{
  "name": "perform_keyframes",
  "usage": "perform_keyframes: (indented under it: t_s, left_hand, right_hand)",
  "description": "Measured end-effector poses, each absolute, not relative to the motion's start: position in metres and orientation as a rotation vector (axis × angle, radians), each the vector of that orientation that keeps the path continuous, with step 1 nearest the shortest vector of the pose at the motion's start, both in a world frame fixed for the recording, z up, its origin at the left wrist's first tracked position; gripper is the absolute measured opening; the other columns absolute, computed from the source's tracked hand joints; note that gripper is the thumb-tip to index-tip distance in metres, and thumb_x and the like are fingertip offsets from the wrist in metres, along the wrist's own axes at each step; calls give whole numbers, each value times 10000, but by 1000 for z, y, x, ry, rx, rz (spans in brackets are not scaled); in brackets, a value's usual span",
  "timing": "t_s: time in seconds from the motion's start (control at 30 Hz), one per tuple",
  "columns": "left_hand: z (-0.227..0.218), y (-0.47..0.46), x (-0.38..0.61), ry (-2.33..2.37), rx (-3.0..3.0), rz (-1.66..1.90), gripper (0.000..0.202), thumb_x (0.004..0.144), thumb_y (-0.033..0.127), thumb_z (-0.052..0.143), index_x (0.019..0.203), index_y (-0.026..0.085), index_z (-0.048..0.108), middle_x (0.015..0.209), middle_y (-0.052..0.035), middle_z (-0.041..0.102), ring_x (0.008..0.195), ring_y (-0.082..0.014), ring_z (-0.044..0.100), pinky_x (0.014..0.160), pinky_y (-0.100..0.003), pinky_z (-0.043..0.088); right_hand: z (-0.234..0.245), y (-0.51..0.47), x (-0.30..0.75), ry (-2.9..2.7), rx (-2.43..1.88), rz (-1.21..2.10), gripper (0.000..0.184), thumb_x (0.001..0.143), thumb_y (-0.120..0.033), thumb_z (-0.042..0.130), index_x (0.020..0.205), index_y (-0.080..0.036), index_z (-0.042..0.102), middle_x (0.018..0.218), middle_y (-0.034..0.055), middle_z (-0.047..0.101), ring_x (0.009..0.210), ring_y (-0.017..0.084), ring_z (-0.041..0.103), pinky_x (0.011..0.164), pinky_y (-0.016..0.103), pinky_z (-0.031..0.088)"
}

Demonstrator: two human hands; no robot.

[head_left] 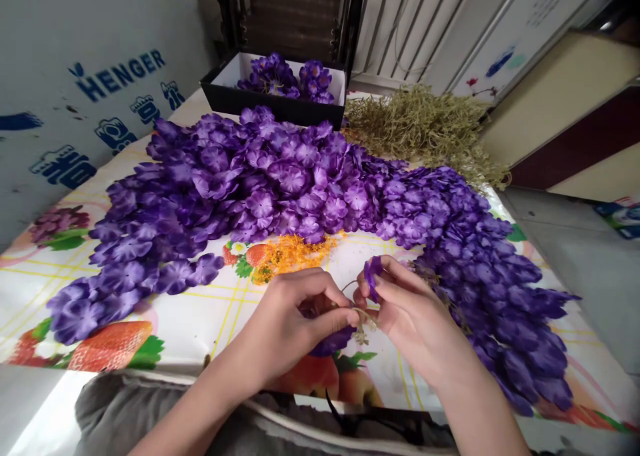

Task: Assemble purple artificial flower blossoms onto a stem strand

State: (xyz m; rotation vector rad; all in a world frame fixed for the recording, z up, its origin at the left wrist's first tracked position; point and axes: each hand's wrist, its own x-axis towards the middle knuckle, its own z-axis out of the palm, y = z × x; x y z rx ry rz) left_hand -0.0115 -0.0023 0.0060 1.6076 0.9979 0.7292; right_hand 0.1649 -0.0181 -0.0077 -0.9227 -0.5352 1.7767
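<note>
At the table's near edge, my left hand (305, 319) pinches a thin, pale green artificial flower stem (364, 319) between thumb and forefinger. Purple petals (334, 341) show below that hand, partly hidden by it. Just to the right, my right hand (407, 303) grips a small purple petal piece (371, 276) between thumb and fingers, close to the stem's thin branches. Behind both hands spreads a large heap of loose purple fabric petals (290, 176). A small pile of orange flower centres (293, 253) lies just beyond my left hand.
A black box (270, 106) with white lining holds assembled purple flowers (285, 76) at the back. Beside it lies a tangle of green stems (420, 123). More purple petals (500, 296) line the right side of the fruit-patterned tablecloth (195, 309). A chair (295, 9) stands behind.
</note>
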Motion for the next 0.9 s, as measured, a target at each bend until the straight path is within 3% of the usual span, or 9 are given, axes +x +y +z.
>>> perform_keyframes:
  t_s: [0.23,0.47,0.77,0.9]
  left_hand:
    - [4,-4,-14,950,1705,744,53,805,131,688,768,169,692,758,19,646,685,-82,571,620,-185,407]
    - [0,-5,-14,1068,1721,789,33,797,131,680,785,162,683,757,6,636,659,-88,575,580,-181,415]
    - [4,-1,-9,1047,1168,704,126,812,247,635,886,145,637,661,-22,694,584,-125,637,512,-185,459]
    - [3,1,-10,1143,1353,793,56,796,202,655,819,157,679,735,-22,697,649,-119,641,572,-182,476]
  right_hand:
    - [-3,-19,164,-533,-939,1756,124,824,-244,660,938,-248,612,793,-19,603,687,124,586,604,259,523]
    - [2,-31,155,-967,-1107,1481,505,720,-96,706,1107,-360,517,1111,-22,572,969,140,584,795,252,513]
    - [2,-28,153,-1098,-1117,1194,501,777,-75,643,1156,-367,497,1289,11,497,1042,164,571,782,259,563]
    - [1,-28,153,-1117,-1103,1190,406,823,-114,604,1146,-347,519,1322,27,477,1057,179,568,791,286,578]
